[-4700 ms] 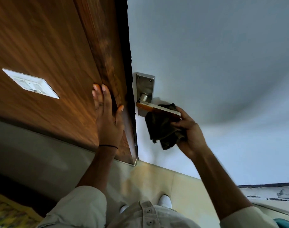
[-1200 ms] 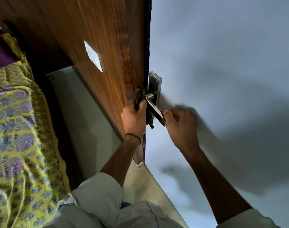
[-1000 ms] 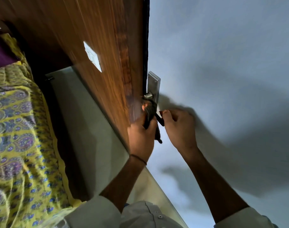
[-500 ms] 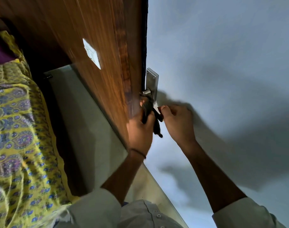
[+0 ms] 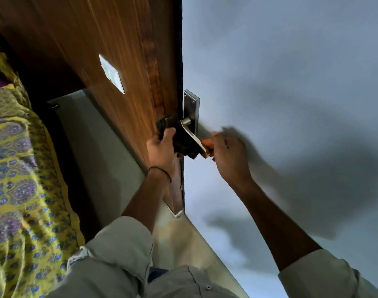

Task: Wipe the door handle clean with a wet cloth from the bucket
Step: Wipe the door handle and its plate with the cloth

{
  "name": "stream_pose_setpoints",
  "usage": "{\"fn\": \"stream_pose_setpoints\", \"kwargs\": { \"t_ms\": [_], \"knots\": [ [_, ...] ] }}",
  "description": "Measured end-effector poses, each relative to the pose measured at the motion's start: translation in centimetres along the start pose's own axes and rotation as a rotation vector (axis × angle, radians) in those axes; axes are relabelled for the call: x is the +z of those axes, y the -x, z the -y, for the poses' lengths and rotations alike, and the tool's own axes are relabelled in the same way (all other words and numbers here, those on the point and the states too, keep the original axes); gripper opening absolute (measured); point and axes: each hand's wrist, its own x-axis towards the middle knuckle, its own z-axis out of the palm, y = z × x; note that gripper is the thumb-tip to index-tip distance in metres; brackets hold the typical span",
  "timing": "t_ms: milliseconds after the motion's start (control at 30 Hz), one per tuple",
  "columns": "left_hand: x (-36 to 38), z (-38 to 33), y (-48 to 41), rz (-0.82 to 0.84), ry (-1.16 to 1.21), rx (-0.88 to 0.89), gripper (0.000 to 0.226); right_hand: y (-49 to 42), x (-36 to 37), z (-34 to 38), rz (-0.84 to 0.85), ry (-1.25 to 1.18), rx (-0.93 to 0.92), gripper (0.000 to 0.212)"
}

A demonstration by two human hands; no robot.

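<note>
Door edge-on, camera looking steeply along it. Lever door handle [image 5: 193,136] on a steel backplate [image 5: 191,108] at the door's [image 5: 291,82] pale face; wooden panel [image 5: 123,39] with a white switch plate [image 5: 111,74] to the left.

Left hand [image 5: 163,148] is curled shut around a dark cloth [image 5: 183,143], which is bunched against the lever's near side, touching it close to the spindle. A thin dark band sits at that wrist. Right hand [image 5: 226,153] is pinching the lever's free end between thumb and fingertips, apparently steadying it; the orange-brown tip of the lever shows just beside the thumb. This hand is blurred, so finger detail is poor.

Bucket not in view. Cannot tell from the picture whether the cloth is wet.

Progress, as a judgement: wiping is under way, mid-task. Cloth is on the lever shaft; the free end under the right hand's fingers and the backplate look not yet covered by the cloth at this moment. Whether the far side of the lever is clean cannot be seen.

Patterned yellow bedspread [image 5: 16,168] at far left, well apart from the work.
</note>
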Motion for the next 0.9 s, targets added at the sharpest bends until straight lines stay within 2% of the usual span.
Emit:
{"fn": "stream_pose_setpoints", "kwargs": {
  "t_ms": [100, 267, 433, 533, 600, 700, 800, 900],
  "knots": [
    [0.1, 1.1, 3.0, 0.017, 0.163, -0.114, 0.018, 0.1, -0.1, -0.3, -0.008, 0.031, -0.018, 0.041],
    [-0.9, 1.3, 6.0, 0.176, 0.23, -0.192, 0.017, 0.2, -0.5, -0.7, 0.024, 0.045, -0.077, 0.041],
    [-0.8, 1.1, 5.9, 0.103, 0.314, -0.267, 0.013, 0.0, -0.6, -1.2, 0.019, 0.055, -0.102, 0.04],
    [0.9, 0.8, 4.0, -0.029, 0.318, -0.173, 0.009, -0.2, -0.5, -1.2, 0.032, 0.069, -0.104, 0.043],
    [2.0, 0.8, 2.8, -0.109, 0.192, -0.046, 0.013, -0.2, -0.4, -1.1, 0.033, 0.068, -0.108, 0.053],
    [2.7, 1.6, 2.3, -0.151, -0.166, 0.181, 0.03, -0.4, -0.5, -1.3, 0.037, 0.077, -0.131, 0.053],
    [2.0, 2.2, 4.0, -0.102, -0.373, 0.259, 0.039, -0.3, -0.3, -1.2, 0.0, 0.054, -0.131, 0.048],
    [1.4, 2.3, 7.1, 0.006, -0.394, 0.291, 0.032, -0.4, -0.2, -1.2, -0.012, 0.065, -0.134, 0.052]
  ]
}}
